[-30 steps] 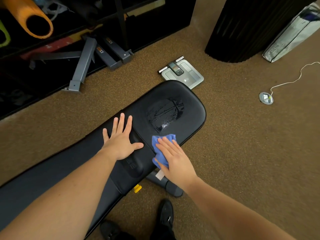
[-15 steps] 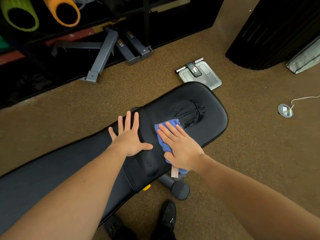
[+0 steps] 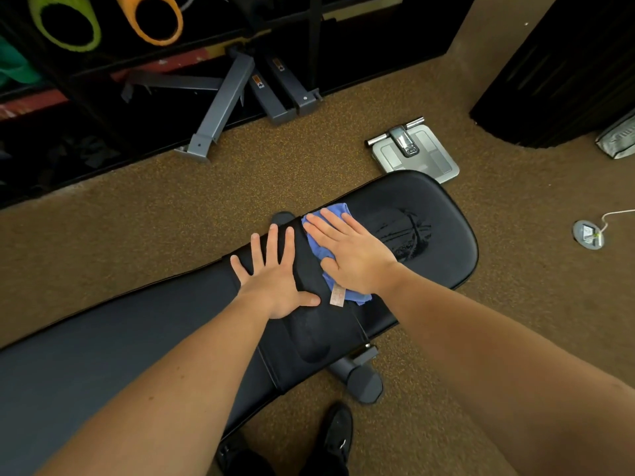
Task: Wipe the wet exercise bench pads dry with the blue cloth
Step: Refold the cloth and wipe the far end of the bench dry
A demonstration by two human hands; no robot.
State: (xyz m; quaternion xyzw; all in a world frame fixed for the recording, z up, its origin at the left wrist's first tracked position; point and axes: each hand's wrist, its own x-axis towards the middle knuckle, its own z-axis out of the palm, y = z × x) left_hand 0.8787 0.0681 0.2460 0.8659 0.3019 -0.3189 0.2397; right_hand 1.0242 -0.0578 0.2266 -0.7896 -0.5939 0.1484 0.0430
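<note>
- Now your right hand (image 3: 354, 257) presses flat on the blue cloth (image 3: 321, 247); sweep toward the wet patch (image 3: 403, 235), right of centre.
- Left hand (image 3: 275, 280), fingers spread, steadies the pad (image 3: 446, 214).

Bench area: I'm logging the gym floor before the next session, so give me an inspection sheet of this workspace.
Surface: black seat pad shows a wet patch beside the cloth, not yet wiped.
Job's things: blue cloth lies flat on the seat pad near the gap to the back pad.
Clutter: scale on the carpet beyond the bench; grey steel legs; foam rollers.
Grippers: right hand presses flat on the cloth; left hand rests flat, fingers spread.
Cables: white cord runs to a floor socket.
Surroundings: brown carpet, dark shelving.
</note>
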